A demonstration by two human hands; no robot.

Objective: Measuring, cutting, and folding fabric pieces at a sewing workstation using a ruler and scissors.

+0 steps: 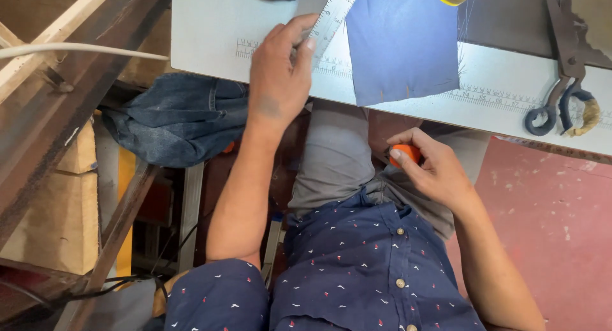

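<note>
Ruler [331, 15], a clear one with printed markings, lies slanted on the white worktop [204, 25], its near end pinned under the left hand [277, 76], whose fingers [299, 34] are pressed together flat on it. Just right of the ruler, touching its edge, lies a piece of blue cloth [401, 44] that reaches the near edge of the worktop. The right hand [430, 165] is below the worktop edge, over the lap, its fingers pinching a small orange object [408, 154]. Dark scissors [564, 82] lie at the far right of the worktop. Folded denim [178, 117] sits to the left, under the worktop.
</note>
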